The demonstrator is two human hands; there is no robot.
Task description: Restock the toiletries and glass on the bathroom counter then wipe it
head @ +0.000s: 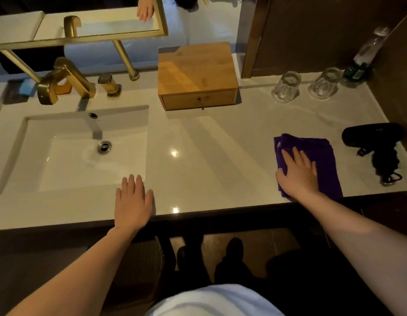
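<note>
The right hand (298,173) lies flat, fingers slightly spread, on a purple cloth (316,156) at the counter's (209,144) right side. The left hand (132,201) rests open, fingers together, on the front edge beside the sink (83,144). Two glasses (285,87) stand upper right.

Just one cam on my head, looking steeply down at the counter (209,156) from its front edge, pretty close.

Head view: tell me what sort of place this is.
Probably a hotel bathroom vanity: a sink with a gold faucet, two upturned glasses beside a water bottle, and a hair dryer on the counter.
</note>
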